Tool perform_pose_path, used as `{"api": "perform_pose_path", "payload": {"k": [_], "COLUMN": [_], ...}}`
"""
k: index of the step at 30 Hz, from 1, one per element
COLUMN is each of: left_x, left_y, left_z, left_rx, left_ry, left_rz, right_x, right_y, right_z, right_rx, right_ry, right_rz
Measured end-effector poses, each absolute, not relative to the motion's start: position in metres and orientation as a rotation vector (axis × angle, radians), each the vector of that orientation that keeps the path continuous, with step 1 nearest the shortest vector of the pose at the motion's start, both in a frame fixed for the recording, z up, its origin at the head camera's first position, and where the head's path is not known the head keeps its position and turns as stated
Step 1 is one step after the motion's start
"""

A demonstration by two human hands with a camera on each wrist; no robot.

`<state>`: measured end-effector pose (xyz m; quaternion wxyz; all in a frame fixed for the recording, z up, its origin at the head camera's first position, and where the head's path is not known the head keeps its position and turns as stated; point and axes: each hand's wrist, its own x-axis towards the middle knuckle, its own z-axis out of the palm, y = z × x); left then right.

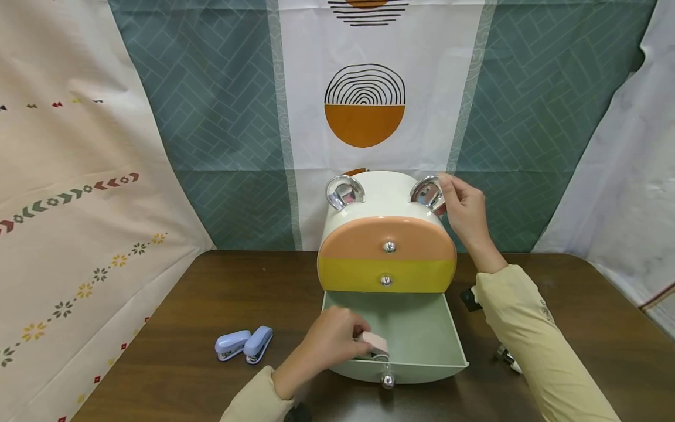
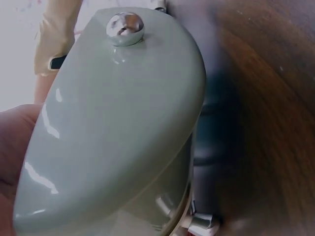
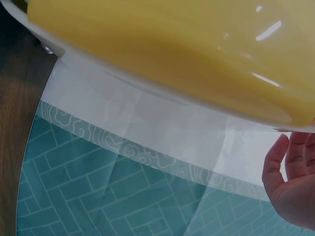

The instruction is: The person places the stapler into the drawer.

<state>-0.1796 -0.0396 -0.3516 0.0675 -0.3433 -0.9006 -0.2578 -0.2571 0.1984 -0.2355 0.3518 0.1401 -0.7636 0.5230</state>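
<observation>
A rounded white cabinet (image 1: 387, 193) with orange and yellow drawer fronts stands on the table, its pale green bottom drawer (image 1: 419, 331) pulled out. Inside that drawer, near its front wall, my left hand (image 1: 332, 335) pinches a small pale pink stapler (image 1: 374, 342). The left wrist view shows the green drawer front with its silver knob (image 2: 125, 28), and part of the left hand (image 2: 15, 147) behind it; the stapler is hidden there. My right hand (image 1: 466, 212) grips the cabinet's right silver ear (image 1: 424, 191). In the right wrist view, its fingers curl up beside the yellow front (image 3: 197, 64).
Two light blue staplers, one (image 1: 232, 344) angled against the other (image 1: 258, 344), lie on the table left of the drawer. A small silver and white object (image 1: 508, 358) lies to the right, partly behind the right sleeve. Patterned cloth (image 1: 221, 129) hangs behind the table.
</observation>
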Motion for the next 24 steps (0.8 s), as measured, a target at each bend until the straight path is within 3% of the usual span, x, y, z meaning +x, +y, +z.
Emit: {"api": "perform_pose_path", "payload": {"k": [24], "left_x": [-0.1841], "left_y": [-0.0321], "left_z": [-0.3527], "left_rx": [-0.997], "left_ry": [-2.882], "left_rz": [-0.648], "right_x": [-0.257], "right_y": [0.197], "right_z": [-0.2348], "right_rx": [0.347], "right_ry": [-1.97], "right_rz": [1.349]}}
